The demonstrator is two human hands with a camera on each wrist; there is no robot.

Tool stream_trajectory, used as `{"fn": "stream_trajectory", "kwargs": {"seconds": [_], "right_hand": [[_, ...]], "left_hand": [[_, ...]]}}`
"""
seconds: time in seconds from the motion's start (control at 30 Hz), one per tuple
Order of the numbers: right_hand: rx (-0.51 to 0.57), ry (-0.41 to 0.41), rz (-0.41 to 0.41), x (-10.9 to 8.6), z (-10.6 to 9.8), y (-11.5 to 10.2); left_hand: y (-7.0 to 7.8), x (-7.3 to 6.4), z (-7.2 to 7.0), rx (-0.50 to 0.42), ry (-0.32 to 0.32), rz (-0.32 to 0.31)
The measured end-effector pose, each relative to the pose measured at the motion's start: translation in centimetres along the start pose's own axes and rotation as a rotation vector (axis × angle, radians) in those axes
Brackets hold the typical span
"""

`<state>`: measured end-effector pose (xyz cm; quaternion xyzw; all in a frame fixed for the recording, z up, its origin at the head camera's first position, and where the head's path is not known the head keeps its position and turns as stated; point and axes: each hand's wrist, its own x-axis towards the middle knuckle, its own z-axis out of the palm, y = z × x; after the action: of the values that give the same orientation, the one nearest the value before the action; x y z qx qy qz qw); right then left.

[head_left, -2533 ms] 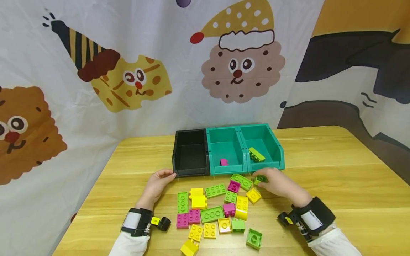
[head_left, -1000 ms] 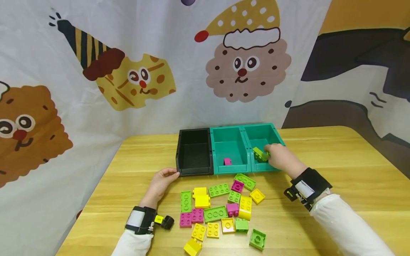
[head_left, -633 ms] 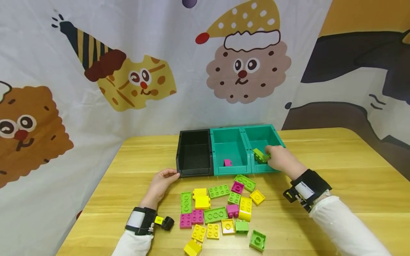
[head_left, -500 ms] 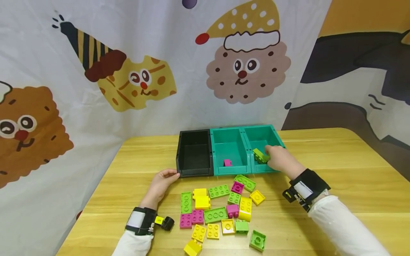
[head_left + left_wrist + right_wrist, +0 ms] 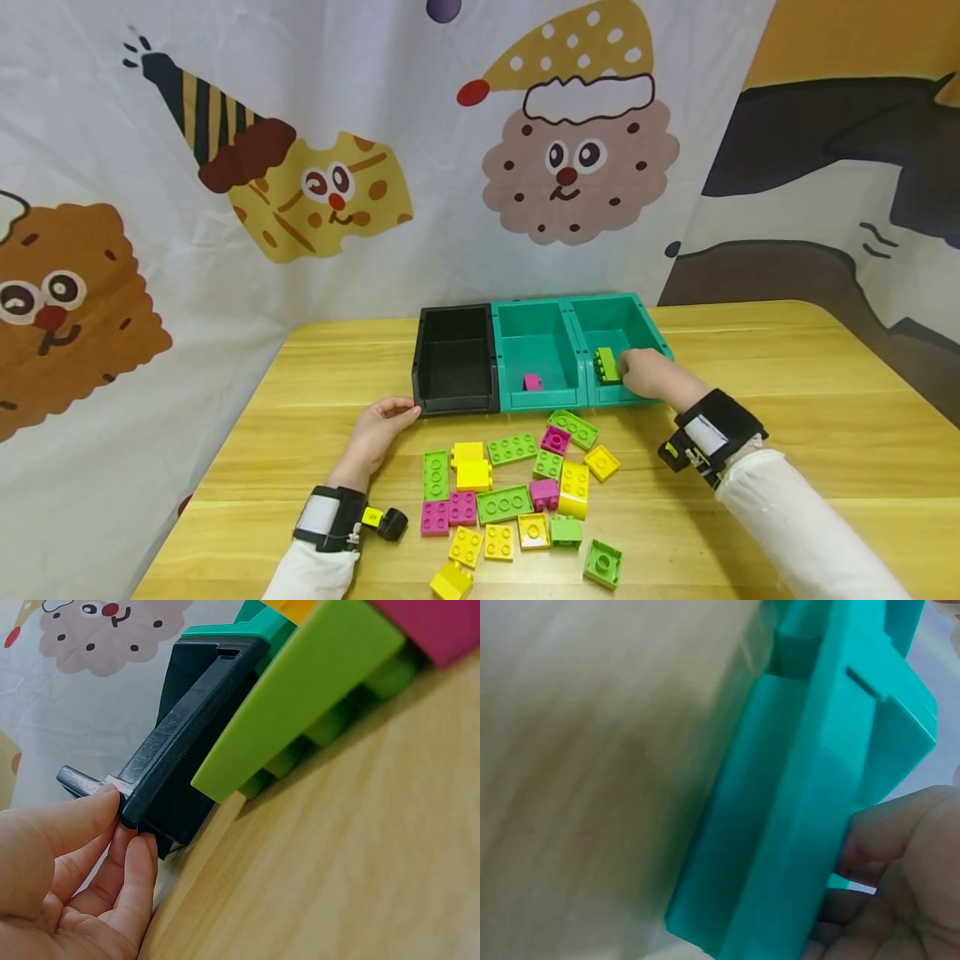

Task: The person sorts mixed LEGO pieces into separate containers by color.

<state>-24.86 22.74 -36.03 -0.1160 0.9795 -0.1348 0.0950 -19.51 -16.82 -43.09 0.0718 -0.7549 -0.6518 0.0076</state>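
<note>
My left hand (image 5: 377, 433) pinches the front left corner of the black bin (image 5: 455, 402); the left wrist view shows the thumb (image 5: 82, 817) on the corner and fingers (image 5: 135, 877) curled below it. My right hand (image 5: 651, 373) reaches into the right-hand teal bin (image 5: 611, 311), beside a long lime-green toy brick (image 5: 607, 365). In the right wrist view its fingertips are hidden behind the teal bin's wall (image 5: 799, 825), so I cannot tell whether they grip a brick. A magenta brick (image 5: 532, 382) lies in the middle teal bin (image 5: 531, 310).
Loose green, yellow and magenta toy bricks lie in front of the bins, among them a lime-green one (image 5: 512, 448), a yellow one (image 5: 602, 462) and a magenta one (image 5: 435, 517). The wooden table (image 5: 795, 375) meets a printed cloth (image 5: 442, 225) at the back.
My right hand has carried a small green brick from the table into the right-hand teal bin. There the long green brick has since turned to point away from me. My left hand stays on the black bin.
</note>
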Motion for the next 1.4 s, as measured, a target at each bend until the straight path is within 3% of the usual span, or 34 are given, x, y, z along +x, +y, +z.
{"fn": "stream_trajectory", "kwargs": {"seconds": [0.2,0.5,0.93,1.2,1.4], "right_hand": [[-0.010,0.008,-0.048,-0.1,0.6,0.4],[0.042,0.164,-0.138,-1.0,0.3,0.4],[0.226,0.351,-0.206,-5.2,0.9,-1.5],[0.264,0.332,-0.232,-6.8,1.7,-2.3],[0.201,0.257,-0.296,-7.6,2.1,-3.2]], "left_hand": [[-0.1,0.1,0.1,0.005,0.006,0.003],[-0.1,0.0,0.0,0.017,0.011,-0.001],[0.0,0.0,0.1,0.019,0.004,-0.003],[-0.1,0.1,0.1,0.014,0.005,0.006],[-0.1,0.1,0.1,0.013,0.004,0.007]]}}
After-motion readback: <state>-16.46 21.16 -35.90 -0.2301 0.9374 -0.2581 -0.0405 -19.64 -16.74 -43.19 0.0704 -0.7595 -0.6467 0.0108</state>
